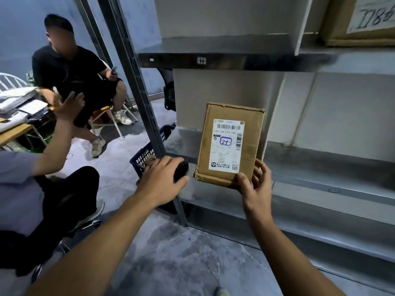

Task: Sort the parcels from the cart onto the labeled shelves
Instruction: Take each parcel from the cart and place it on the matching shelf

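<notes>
Head view looks down at a flat cardboard parcel (252, 135), which the right hand (256, 185) holds upright in front of the middle shelf (320, 161) of a grey metal rack. The thumb presses the front near the parcel's lower right corner and the fingers (259, 168) curl round behind its edge. Whether the bottom edge touches the shelf cannot be told. The parcel's white shipping label (226, 154) faces the camera, with "21" handwritten inside a blue box. Just to the left, the left hand (164, 180) is seen from the back, its fingers curled over a small black object (181, 170) beside the rack's upright post (139, 86). A dark blue plastic basket (145, 153) stands on the floor behind that hand. The upper shelf's front edge (267, 60) carries a small tag marked "H" (201, 60), and another cardboard box (339, 24) sits on that level at the far right. At left, a seated person (70, 69) in black holds a phone, and a raised hand (69, 104) belongs to someone in a lilac sleeve.
</notes>
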Demonstrator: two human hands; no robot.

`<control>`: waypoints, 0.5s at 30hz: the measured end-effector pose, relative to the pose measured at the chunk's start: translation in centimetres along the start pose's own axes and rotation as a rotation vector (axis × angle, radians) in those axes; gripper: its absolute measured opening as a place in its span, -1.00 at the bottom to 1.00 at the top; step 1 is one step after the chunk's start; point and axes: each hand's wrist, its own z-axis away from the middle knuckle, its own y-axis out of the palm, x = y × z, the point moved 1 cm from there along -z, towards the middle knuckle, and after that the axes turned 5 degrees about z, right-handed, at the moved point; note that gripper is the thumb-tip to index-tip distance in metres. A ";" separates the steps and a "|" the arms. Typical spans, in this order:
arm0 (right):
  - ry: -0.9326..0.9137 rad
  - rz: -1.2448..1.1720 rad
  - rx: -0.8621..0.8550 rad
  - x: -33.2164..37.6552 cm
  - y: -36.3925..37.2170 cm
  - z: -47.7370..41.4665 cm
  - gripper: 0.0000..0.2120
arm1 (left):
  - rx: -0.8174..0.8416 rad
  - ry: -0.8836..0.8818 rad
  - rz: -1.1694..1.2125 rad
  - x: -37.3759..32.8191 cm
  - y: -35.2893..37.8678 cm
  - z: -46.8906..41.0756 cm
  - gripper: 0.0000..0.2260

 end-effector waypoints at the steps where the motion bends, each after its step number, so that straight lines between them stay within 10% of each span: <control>1: 0.000 0.001 0.001 -0.2 0.6 -0.6 -0.52 | -0.009 0.014 -0.005 0.3 -0.2 -0.9 -0.50; 15: -0.001 0.132 0.100 -3.9 10.0 -14.2 -0.48 | 0.099 -0.041 -0.068 8.2 1.8 -9.1 -0.53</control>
